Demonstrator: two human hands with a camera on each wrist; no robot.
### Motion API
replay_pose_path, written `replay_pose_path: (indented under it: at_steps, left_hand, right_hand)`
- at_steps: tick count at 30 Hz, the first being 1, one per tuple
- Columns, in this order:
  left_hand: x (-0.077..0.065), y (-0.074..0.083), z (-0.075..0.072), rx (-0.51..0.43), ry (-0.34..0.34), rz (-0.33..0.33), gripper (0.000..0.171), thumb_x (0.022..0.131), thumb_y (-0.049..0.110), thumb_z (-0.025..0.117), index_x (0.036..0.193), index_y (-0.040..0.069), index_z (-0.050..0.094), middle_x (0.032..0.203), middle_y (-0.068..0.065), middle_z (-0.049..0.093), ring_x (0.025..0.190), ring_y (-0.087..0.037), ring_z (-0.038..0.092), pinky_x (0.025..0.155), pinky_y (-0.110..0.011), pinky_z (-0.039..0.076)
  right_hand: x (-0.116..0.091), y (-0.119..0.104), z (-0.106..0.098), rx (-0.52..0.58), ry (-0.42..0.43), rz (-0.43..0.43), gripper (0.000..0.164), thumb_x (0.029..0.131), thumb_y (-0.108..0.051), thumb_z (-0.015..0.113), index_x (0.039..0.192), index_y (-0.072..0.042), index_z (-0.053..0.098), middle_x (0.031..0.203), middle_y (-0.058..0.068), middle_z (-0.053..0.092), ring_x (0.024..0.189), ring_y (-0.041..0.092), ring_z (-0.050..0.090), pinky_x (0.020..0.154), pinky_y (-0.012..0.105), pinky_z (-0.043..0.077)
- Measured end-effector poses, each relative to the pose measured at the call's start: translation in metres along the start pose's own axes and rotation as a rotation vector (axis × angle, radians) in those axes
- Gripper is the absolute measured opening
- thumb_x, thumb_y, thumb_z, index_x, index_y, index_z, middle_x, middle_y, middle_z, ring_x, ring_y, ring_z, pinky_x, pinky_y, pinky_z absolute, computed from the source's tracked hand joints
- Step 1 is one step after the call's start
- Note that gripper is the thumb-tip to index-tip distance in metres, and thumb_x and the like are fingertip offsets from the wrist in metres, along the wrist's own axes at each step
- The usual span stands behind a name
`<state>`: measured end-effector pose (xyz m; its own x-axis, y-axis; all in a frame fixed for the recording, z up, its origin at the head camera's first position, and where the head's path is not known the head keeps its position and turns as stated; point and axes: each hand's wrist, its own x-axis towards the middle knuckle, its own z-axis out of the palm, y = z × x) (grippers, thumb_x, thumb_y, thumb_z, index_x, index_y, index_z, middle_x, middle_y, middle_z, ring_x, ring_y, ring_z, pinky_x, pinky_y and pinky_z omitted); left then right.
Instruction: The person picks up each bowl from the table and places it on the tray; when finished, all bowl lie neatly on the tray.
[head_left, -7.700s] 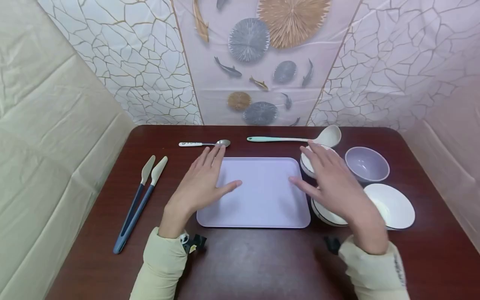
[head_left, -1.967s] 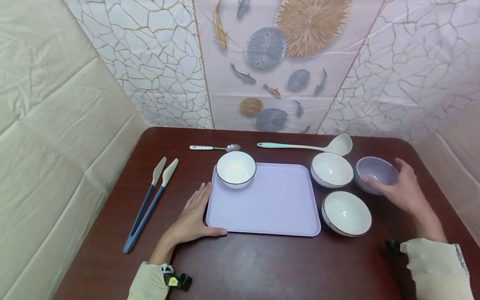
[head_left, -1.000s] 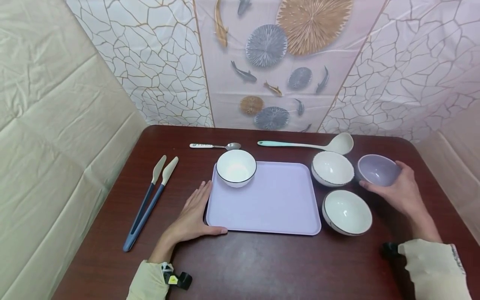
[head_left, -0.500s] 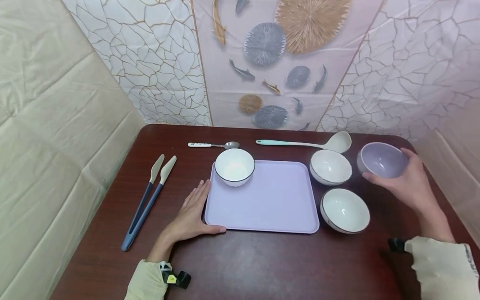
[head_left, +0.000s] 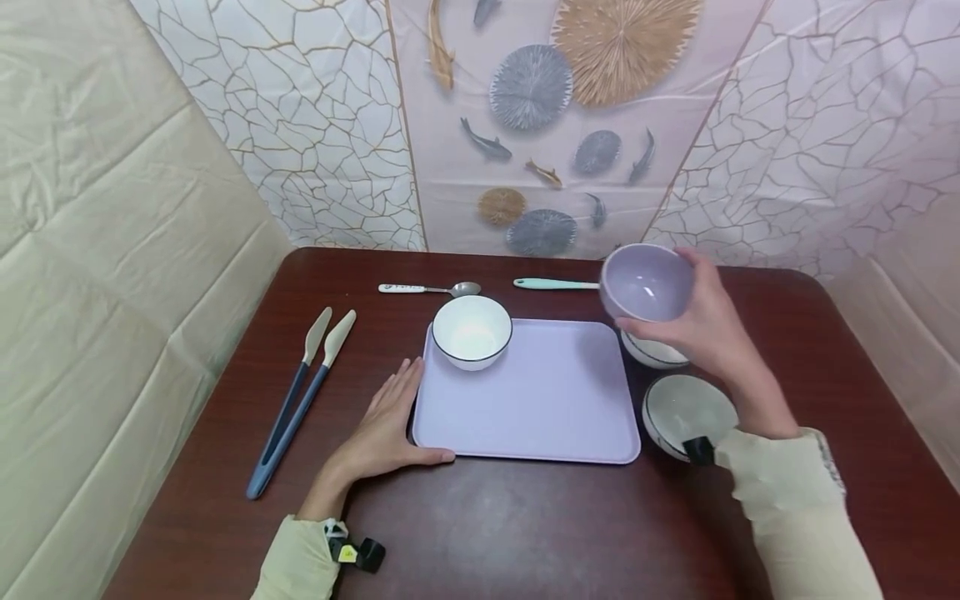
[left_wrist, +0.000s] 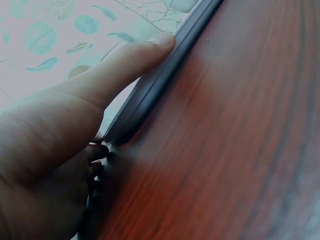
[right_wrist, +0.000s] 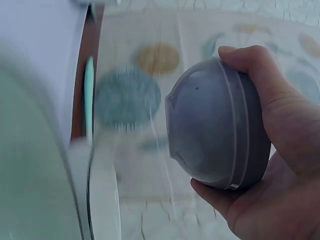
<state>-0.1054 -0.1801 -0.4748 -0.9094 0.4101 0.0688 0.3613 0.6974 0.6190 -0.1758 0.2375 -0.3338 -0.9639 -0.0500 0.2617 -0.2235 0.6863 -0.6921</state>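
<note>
My right hand (head_left: 716,333) grips a purple bowl (head_left: 647,283) by its rim, thumb on the near side and fingers on the far side. The bowl is held up over the ladle's head and the rear right white bowl (head_left: 654,352). In the right wrist view the bowl's outside (right_wrist: 205,125) shows, its foot pointing left. My left hand (head_left: 378,429) rests at the lilac tray's (head_left: 525,421) front left corner, fingers straight along the left side and thumb along the front edge. A white bowl with a dark rim (head_left: 472,333) stands in the tray's rear left corner.
Another white bowl (head_left: 686,408) stands right of the tray, partly behind the right wrist's camera. Behind the tray lie a small spoon (head_left: 431,290) and a ladle with a mint handle (head_left: 555,284). Blue-handled tongs (head_left: 300,408) lie at the left.
One white bowl has come onto the tray since the oldest frame. My right hand has taken hold of the purple bowl, lifted it off the table and carried it left. The left hand stays put lately.
</note>
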Motion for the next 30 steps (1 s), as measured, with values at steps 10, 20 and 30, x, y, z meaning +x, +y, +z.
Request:
replay_pose_path:
  at_steps: [10, 20, 30]
  left_hand:
    - [0.002, 0.002, 0.000, -0.004, 0.001, 0.008, 0.134, 0.065, 0.073, 0.075, 0.158, 0.007, 0.006, 0.163, -0.009, 0.010, 0.149, -0.025, 0.002, 0.118, -0.046, 0.006]
    - [0.000, -0.001, -0.002, -0.006, 0.004, 0.011, 0.134, 0.064, 0.071, 0.078, 0.158, 0.006, 0.007, 0.163, -0.010, 0.011, 0.149, -0.026, 0.002, 0.117, -0.048, 0.006]
    - [0.000, 0.001, -0.003, -0.002, 0.009, 0.012, 0.134, 0.064, 0.074, 0.076, 0.158, 0.006, 0.007, 0.163, -0.011, 0.011, 0.149, -0.026, 0.003, 0.118, -0.047, 0.007]
  right_hand:
    - [0.011, -0.024, 0.048, 0.038, -0.087, -0.043, 0.117, 0.062, -0.034, 0.094, 0.149, 0.000, 0.023, 0.140, 0.022, 0.038, 0.118, 0.036, 0.046, 0.096, 0.051, 0.039]
    - [0.008, -0.019, 0.085, 0.039, -0.055, 0.028, 0.120, 0.061, -0.036, 0.094, 0.148, 0.005, 0.022, 0.135, 0.027, 0.038, 0.118, 0.039, 0.046, 0.099, 0.052, 0.039]
    - [-0.005, -0.005, 0.129, -0.013, 0.030, 0.103, 0.117, 0.059, -0.035, 0.094, 0.145, 0.006, 0.026, 0.133, 0.028, 0.039, 0.113, 0.039, 0.049, 0.097, 0.049, 0.043]
